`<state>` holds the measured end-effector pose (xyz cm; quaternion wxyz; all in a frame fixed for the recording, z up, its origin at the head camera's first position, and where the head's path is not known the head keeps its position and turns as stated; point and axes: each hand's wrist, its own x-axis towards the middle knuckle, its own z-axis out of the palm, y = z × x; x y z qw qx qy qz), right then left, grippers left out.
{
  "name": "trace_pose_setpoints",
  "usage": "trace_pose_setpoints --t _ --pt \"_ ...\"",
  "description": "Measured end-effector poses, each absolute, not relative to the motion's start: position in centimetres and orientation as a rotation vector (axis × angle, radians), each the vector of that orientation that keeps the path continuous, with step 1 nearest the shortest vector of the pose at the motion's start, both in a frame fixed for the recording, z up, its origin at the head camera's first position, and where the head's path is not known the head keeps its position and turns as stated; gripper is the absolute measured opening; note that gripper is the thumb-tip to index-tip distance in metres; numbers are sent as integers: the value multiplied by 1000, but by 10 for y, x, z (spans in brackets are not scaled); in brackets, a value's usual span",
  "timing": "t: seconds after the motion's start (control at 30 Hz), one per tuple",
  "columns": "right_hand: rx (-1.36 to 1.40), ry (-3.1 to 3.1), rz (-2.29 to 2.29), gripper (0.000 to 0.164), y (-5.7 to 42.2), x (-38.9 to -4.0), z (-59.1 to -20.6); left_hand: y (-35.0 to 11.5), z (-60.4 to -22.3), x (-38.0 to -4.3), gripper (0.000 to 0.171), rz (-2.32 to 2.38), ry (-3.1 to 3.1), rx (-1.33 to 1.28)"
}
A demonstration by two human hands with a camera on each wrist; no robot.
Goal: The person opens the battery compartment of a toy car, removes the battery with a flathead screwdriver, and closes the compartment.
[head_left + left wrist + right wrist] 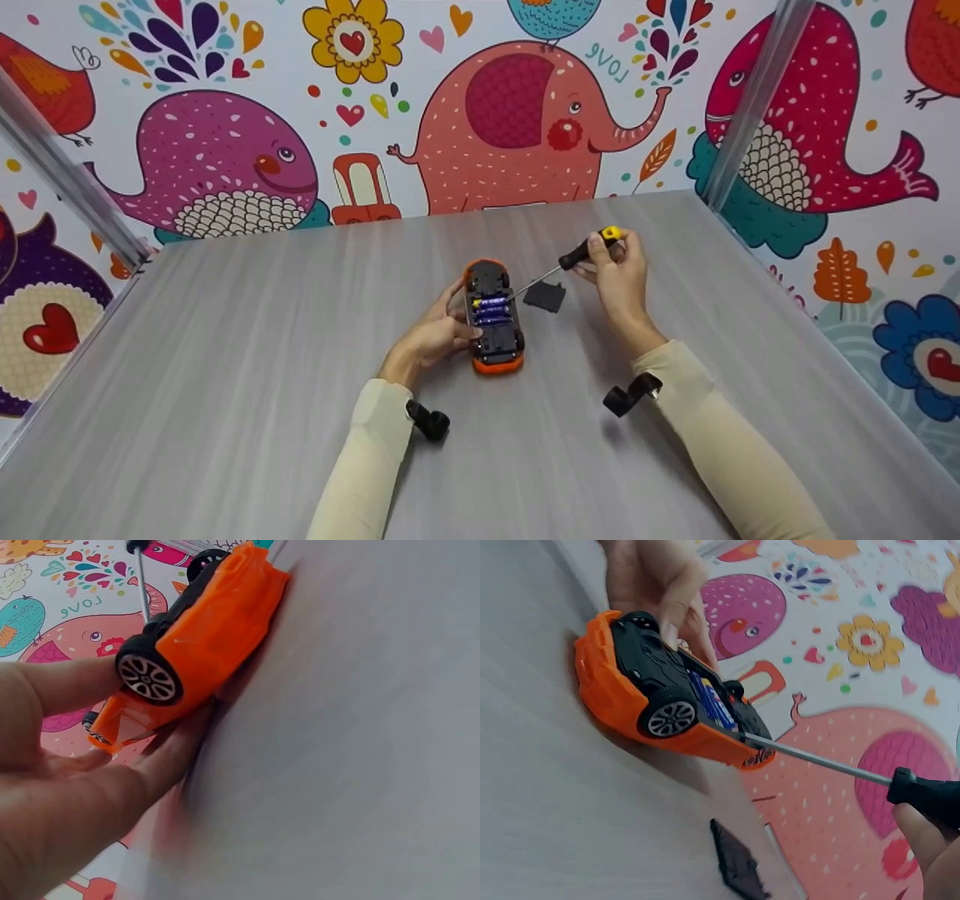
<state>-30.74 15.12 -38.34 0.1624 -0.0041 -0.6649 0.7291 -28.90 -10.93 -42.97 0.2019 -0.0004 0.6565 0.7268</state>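
An orange toy car (498, 367) is turned wheels up, its black underside facing me. My left hand (433, 337) grips it along its left side, thumb on the underside and fingers around the body. Blue batteries (493, 309) lie side by side in the uncovered compartment, also visible in the right wrist view. My right hand (621, 281) holds a screwdriver (576, 256) by its black and yellow handle. The shaft slants down left, with its tip at the compartment's right edge beside the batteries. The black battery cover (545, 297) lies on the table right of the car.
The grey wood-grain table (247, 390) reaches back to a wall (360, 112) printed with cartoon animals. Metal posts (757, 105) stand at the back corners. A black wrist mount (634, 394) sits on each sleeve.
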Motion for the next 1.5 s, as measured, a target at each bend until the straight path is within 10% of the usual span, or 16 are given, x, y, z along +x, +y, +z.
trace_pose_setpoints --t 0.63,1.5 --pt "643 -2128 1236 36 91 -262 -359 -109 -429 -291 77 2023 1827 5" --pt "408 -2004 1597 34 119 -281 -370 -110 -431 -290 80 2037 1799 -1"
